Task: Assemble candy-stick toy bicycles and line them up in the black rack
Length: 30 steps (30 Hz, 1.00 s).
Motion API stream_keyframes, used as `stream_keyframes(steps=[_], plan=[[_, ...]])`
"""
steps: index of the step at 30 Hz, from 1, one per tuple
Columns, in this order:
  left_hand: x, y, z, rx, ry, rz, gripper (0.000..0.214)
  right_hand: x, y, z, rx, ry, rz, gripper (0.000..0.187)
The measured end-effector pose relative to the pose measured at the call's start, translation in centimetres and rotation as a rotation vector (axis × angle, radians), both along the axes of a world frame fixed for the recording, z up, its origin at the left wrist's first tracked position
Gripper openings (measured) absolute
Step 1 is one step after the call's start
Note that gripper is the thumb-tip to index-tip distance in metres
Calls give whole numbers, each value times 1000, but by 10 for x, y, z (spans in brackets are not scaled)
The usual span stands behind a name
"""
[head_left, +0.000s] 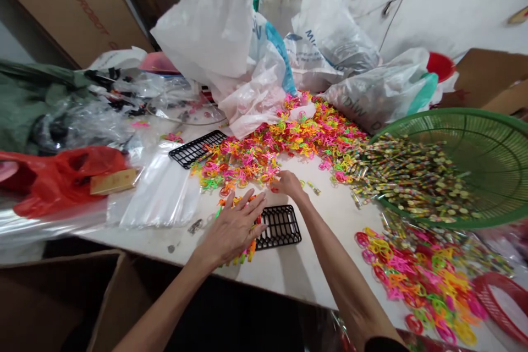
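My left hand point(234, 226) lies flat with fingers spread over a small cluster of neon plastic pieces at the left end of a black plastic grid tray point(279, 226) on the white table point(289, 269). Farther out, my right hand point(286, 182) reaches to the near edge of a big heap of neon pink, orange, yellow and green plastic pieces point(284, 140). Its fingers are curled into a pinch, and what they hold is too small to make out. A second black grid tray point(196, 148) lies to the left of the heap.
A green mesh basket point(482, 154) tilted at the right spills small wrapped sticks point(404, 176). More neon rings point(429, 280) and a red basket point(503, 302) lie near right. Clear plastic sleeves point(159, 192), a red bag point(61, 179), white bags point(231, 44) and cardboard boxes surround the table.
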<state>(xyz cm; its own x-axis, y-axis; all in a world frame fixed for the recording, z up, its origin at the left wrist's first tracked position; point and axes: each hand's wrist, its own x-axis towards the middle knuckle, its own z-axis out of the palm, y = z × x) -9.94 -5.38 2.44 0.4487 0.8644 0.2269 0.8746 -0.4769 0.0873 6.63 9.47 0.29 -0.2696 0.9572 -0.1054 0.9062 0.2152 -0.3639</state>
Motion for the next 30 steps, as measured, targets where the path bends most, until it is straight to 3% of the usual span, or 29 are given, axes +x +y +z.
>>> stream_keyframes(steps=[3,7,11,15,18,22,26,30], plan=[[0,-2,1,10,1,-9,50,2,0,-4,3,-42,-56,25],[1,-4,1,10,-23,1,50,27,-19,-7,46,-62,-187,30],[1,-4,-1,21,-28,2,50,57,-28,-3,115,32,-186,21],[0,-2,-3,40,-17,-17,50,75,-32,0,136,173,-217,27],[0,-2,-4,46,-10,-25,50,92,-45,-1,49,284,-224,33],[0,0,-6,43,0,-31,50,114,-61,2,-11,-13,-312,31],[-1,2,-8,45,1,-38,49,91,-49,7,138,-200,-377,34],[-1,4,-8,53,13,-40,49,44,-18,2,2,-125,-266,20]])
